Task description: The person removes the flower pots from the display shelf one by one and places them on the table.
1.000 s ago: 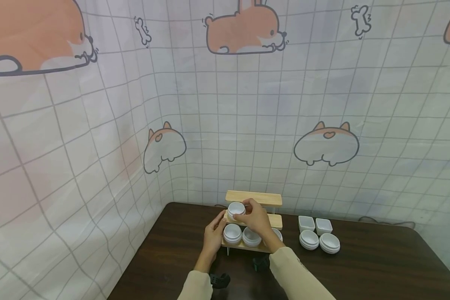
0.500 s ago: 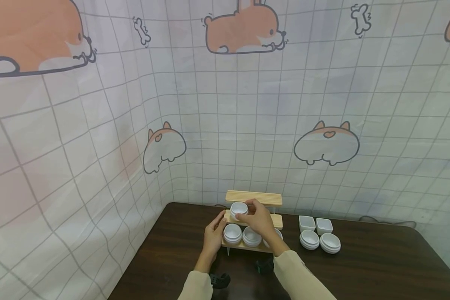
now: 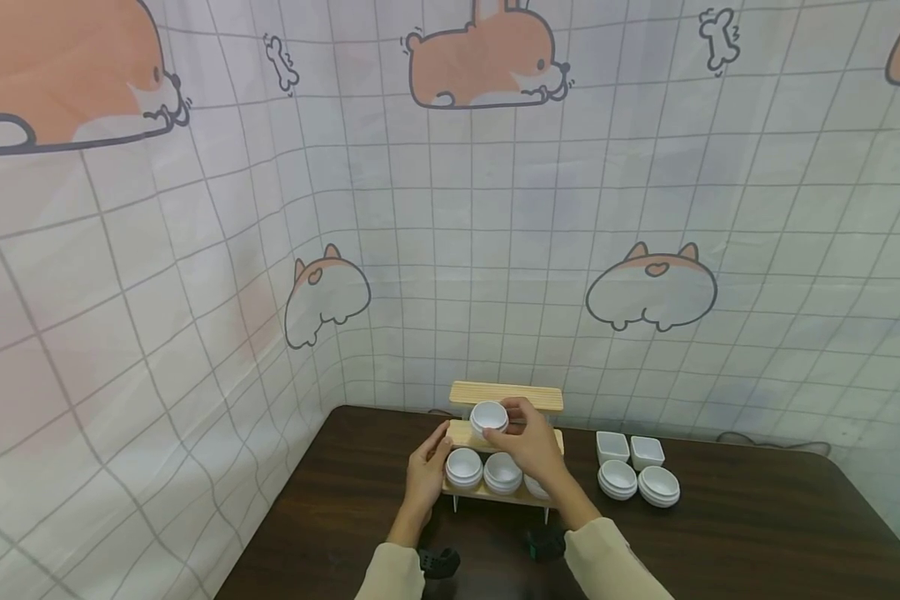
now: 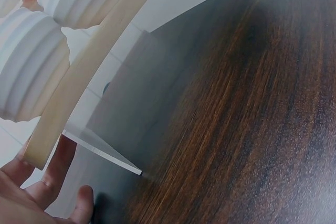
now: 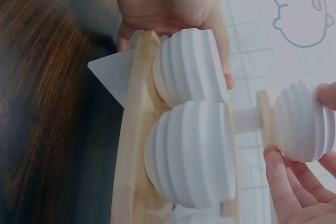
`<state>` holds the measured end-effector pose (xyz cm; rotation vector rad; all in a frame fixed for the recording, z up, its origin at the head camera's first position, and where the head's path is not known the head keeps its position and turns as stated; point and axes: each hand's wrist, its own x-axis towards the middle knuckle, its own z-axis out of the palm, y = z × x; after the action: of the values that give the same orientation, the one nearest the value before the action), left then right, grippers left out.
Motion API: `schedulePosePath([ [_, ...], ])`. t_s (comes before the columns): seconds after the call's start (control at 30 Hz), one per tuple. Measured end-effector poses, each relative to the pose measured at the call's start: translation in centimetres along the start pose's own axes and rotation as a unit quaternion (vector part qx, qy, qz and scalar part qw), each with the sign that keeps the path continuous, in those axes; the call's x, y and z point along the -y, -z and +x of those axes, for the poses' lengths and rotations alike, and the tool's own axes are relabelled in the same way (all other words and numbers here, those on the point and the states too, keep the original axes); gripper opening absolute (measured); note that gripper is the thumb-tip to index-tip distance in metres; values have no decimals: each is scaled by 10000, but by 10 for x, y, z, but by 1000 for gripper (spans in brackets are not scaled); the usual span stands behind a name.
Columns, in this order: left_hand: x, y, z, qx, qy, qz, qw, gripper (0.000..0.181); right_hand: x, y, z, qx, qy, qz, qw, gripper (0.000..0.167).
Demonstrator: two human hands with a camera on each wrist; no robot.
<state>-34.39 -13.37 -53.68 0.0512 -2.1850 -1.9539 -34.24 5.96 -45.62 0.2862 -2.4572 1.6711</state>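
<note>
Head view: the pale sleeves are closest, over the dark table. Next comes a wooden rack, like small stairs, long from left to right, toward the table's back left corner. Three white cups sit in a row on its lower board, and the right arm covers part of the last one. The left hand holds the rack's left end, with fingers on both sides of the lower board in the left wrist view.

A step farther back, the right hand holds the held cup. That cup is just to the left of this hand, upright and round, so it has no long side. It is at the middle board, a bit left of the board's middle. I can't tell if it touches the wood. The thumb and fingers are only as far apart as the cup is wide, and they pinch its sides. The left hand is farther from it, lower and to the left.
</note>
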Motion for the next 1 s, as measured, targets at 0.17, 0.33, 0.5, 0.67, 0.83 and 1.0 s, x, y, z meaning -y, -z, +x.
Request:
schedulePosePath([
  [0.17, 10, -1, 4, -40, -4, 125, 9999, 43, 3, 9, -6, -38, -150, -12, 9999, 50],
  [0.33, 10, 0, 4, -86, 52, 136, 9999, 41, 3, 16, -12, -37, -168, 95, 9998, 50],
  [0.5, 9, -1, 5, -106, 48, 126, 9999, 40, 2, 22, -18, -97, -101, 108, 9998, 51],
  [0.67, 9, -2, 5, -129, 15, 71, 9999, 40, 0, 28, -24, -176, 41, 125, 9998, 52],
  [0.83, 8, -2, 4, -125, -30, 27, 9999, 41, -5, 34, -28, -212, 63, 208, 9995, 54],
  [1.0, 8, -2, 4, -118, 34, 44, 9999, 40, -11, 42, -33, -221, 177, 451, 9986, 55],
])
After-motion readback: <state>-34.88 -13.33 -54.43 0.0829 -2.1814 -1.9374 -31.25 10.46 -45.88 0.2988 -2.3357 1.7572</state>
